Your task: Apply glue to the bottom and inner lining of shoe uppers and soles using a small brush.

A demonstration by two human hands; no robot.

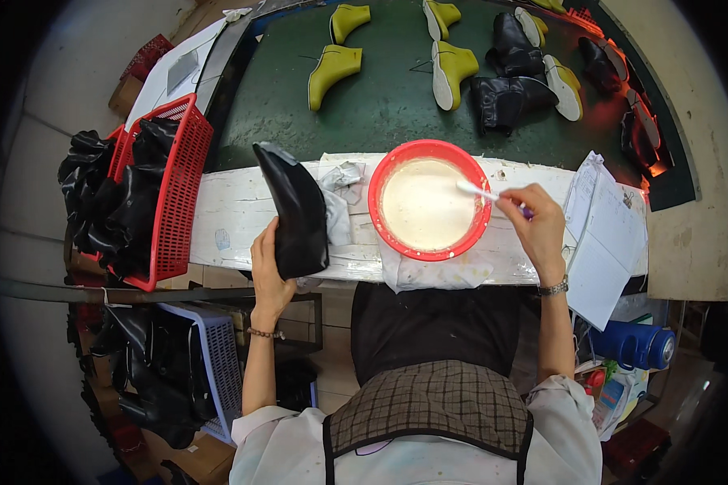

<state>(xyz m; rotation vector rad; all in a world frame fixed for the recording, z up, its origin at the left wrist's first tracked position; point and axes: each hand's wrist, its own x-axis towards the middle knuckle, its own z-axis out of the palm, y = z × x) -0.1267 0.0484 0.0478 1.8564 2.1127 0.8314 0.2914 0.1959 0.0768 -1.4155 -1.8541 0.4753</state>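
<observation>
My left hand (268, 267) is closed around a black leather boot (298, 218), which stands tilted over the left part of the white bench (218, 210). Pinched in my right hand (539, 224) is a small brush (479, 191) with a white head and a purple handle end. Its head is over the right side of a red bowl (381, 227) of creamy white liquid. Whether it touches the liquid, I cannot tell. A crumpled white cloth (338, 214) lies between boot and bowl, and another stained cloth (437, 273) hangs under the bowl's near edge.
Beyond the bench, a dark green conveyor belt (275, 133) carries several yellow boot forms (335, 73) and black boots (510, 101). A red basket (188, 174) of black leather pieces stands left, a blue basket (222, 364) below it. Papers (603, 234) and a blue flask (635, 345) are at right.
</observation>
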